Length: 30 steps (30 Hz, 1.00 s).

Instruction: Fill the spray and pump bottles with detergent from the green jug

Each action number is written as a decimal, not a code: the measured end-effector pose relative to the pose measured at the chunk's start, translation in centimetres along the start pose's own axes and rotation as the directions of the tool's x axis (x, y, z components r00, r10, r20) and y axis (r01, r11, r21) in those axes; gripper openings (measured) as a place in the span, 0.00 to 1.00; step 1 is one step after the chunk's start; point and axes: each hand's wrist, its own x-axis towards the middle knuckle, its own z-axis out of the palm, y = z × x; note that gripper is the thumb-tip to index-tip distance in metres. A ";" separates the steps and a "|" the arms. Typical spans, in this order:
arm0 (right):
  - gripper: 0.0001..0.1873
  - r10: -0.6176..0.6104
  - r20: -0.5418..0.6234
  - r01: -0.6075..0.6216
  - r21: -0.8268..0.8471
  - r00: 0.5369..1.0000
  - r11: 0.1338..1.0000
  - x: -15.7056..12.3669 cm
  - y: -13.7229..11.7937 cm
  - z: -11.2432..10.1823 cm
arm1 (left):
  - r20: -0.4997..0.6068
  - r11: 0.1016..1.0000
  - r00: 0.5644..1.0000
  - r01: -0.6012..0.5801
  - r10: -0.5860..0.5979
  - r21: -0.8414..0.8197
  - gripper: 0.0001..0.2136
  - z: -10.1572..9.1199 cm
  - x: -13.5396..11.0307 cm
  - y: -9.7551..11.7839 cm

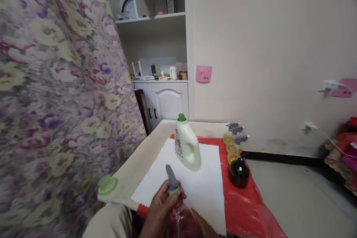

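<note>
My left hand (pixel 160 208) is closed around the neck of a pink see-through spray bottle (pixel 182 223), just under its grey trigger head (pixel 170 178). The bottle is low at the front, over a white paper sheet (pixel 200 189). Only a strip of my right hand (pixel 208 227) shows, pressed against the bottle's lower right side; its fingers are hidden. A white detergent jug (pixel 187 148) with a green cap stands upright on the paper beyond the bottle.
A red plastic sheet (pixel 245 208) covers the beige table (pixel 139 160). Yellow spray bottles (pixel 233 142) and a dark round bottle (pixel 239 173) stand at its right. A green lid (pixel 107 185) lies at the left edge. Floral fabric (pixel 55 100) hangs left; a white cabinet (pixel 167 100) is behind.
</note>
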 end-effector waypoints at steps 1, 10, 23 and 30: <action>0.19 0.008 -0.009 -0.008 0.004 1.000 1.000 0.4 0.2 0.0 | -0.023 1.000 1.000 -0.010 0.010 -0.018 0.17 0.0 0.0 0.2; 0.24 0.169 -0.137 -0.153 0.122 0.976 0.981 3.0 3.0 -1.4 | -0.142 0.989 0.979 -0.149 0.149 0.011 0.17 -1.0 -0.2 3.8; 0.51 0.161 -0.306 -0.113 0.169 0.938 0.979 3.2 5.8 -5.7 | -0.256 0.917 0.884 -0.347 0.391 0.199 0.16 -7.3 1.8 8.2; 0.39 0.196 -0.233 -0.166 0.142 0.952 0.976 5.0 5.7 -6.9 | 0.037 0.487 0.910 -0.255 0.414 0.835 0.15 -13.4 7.3 6.5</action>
